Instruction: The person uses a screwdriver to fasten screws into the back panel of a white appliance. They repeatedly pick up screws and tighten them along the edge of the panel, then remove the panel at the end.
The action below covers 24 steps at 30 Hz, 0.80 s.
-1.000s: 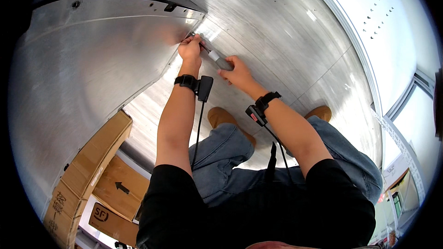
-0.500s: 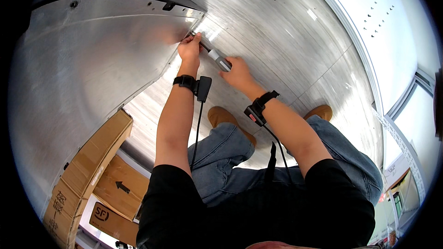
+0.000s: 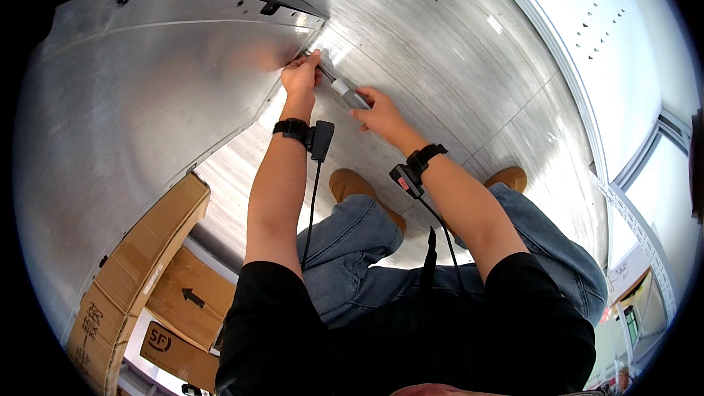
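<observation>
A screwdriver (image 3: 355,98) with a grey handle and a thin metal shaft lies aslant, its front end against the lower edge of a large metal panel (image 3: 169,95). My right hand (image 3: 383,116) is closed around the back of the handle with thumb and fingers. At the front of the shaft, close to the panel's far corner, my left hand (image 3: 299,77) is closed, its thumb and fingers pinching around the shaft. Those fingers hide the screwdriver's tip and whatever it meets.
Cardboard boxes (image 3: 187,290) stand at the lower left beside the panel. My brown shoes (image 3: 350,187) and bent knees are below my hands on the grey wood-look floor (image 3: 440,44). A white panel (image 3: 609,51) with small dark holes rises on the right. Cables run from both wristbands.
My right hand's fingers have shifted around the screwdriver's handle, showing more of its grey end. My left hand stays at the shaft with only a slight movement.
</observation>
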{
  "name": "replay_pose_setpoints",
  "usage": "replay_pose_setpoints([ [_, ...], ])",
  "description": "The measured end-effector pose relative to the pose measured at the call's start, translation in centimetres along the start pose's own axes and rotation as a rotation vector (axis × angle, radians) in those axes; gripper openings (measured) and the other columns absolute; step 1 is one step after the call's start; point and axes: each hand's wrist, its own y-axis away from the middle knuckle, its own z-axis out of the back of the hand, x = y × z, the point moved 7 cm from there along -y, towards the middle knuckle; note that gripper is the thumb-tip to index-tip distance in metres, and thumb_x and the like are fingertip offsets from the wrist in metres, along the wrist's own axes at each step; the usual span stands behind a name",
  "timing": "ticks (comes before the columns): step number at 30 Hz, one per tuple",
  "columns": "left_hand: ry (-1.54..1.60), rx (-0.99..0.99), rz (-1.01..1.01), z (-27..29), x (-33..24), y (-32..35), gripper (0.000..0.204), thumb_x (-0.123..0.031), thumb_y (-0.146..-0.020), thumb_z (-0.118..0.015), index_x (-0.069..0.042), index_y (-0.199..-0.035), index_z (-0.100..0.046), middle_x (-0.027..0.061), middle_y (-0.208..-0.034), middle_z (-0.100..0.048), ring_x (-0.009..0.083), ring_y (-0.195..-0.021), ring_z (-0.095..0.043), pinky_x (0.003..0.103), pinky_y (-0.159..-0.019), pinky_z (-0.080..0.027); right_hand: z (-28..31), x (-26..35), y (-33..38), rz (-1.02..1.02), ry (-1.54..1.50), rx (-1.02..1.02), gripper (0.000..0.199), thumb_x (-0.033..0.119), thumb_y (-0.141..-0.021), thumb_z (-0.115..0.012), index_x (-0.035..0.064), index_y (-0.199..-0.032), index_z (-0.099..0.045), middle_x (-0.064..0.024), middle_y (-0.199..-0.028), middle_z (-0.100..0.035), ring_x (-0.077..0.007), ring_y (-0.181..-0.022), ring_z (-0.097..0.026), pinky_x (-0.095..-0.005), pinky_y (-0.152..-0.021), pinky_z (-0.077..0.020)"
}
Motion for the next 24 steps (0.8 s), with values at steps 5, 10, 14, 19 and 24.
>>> replay_pose_setpoints([
  [5,0.093,-0.007,-0.020,0.5,0.7,-1.0,0.005,-0.008,-0.087,-0.062,-0.006,-0.083,-0.058,0.0026,-0.073,-0.061,0.0119,-0.056,-0.056,0.024,-0.050,-0.045,-0.5,0.7,0.3,0.068,0.112,-0.021,0.049,0.017,-0.085,-0.063,0.0020,-0.128,-0.045,-0.0094,-0.101,-0.058,-0.0173,-0.077,-0.061,-0.0313,-0.062,-0.0540],
  [10,0.233,0.050,0.007,-0.3,0.4,-0.5,0.003,-0.006,-0.087,-0.059,-0.006,-0.086,-0.057,0.0046,-0.075,-0.063,0.0135,-0.060,-0.060,0.024,-0.053,-0.047,-0.4,-1.1,0.5,-0.246,-0.470,0.225,0.046,0.026,-0.090,-0.056,0.0036,-0.129,-0.043,-0.0103,-0.103,-0.057,-0.0193,-0.081,-0.061,-0.0329,-0.062,-0.0538],
  [14,0.270,0.054,-0.013,-0.2,0.4,-0.3,0.004,-0.008,-0.086,-0.061,-0.006,-0.087,-0.057,0.0042,-0.075,-0.063,0.0138,-0.061,-0.061,0.025,-0.053,-0.048,-0.3,-0.8,0.6,-0.174,-0.253,0.069,0.046,0.025,-0.091,-0.056,0.0032,-0.130,-0.041,-0.0112,-0.107,-0.055,-0.0197,-0.087,-0.060,-0.0327,-0.062,-0.0541],
  [19,0.117,-0.027,-0.044,0.4,0.8,-0.8,0.008,-0.008,-0.085,-0.063,-0.007,-0.084,-0.056,0.0040,-0.075,-0.062,0.0136,-0.059,-0.059,0.026,-0.053,-0.047,-0.4,0.1,0.5,0.024,0.039,0.056,0.050,0.022,-0.089,-0.059,0.0013,-0.131,-0.040,-0.0108,-0.109,-0.054,-0.0194,-0.089,-0.060,-0.0322,-0.061,-0.0544],
  [24,0.235,0.071,-0.004,0.0,0.5,-0.7,0.006,-0.005,-0.088,-0.058,-0.006,-0.086,-0.053,0.0048,-0.076,-0.061,0.0145,-0.063,-0.059,0.026,-0.055,-0.048,-1.0,-0.2,1.1,-0.177,-0.374,0.185,0.050,0.021,-0.089,-0.059,0.0020,-0.132,-0.039,-0.0120,-0.110,-0.054,-0.0203,-0.084,-0.061,-0.0331,-0.063,-0.0549],
])
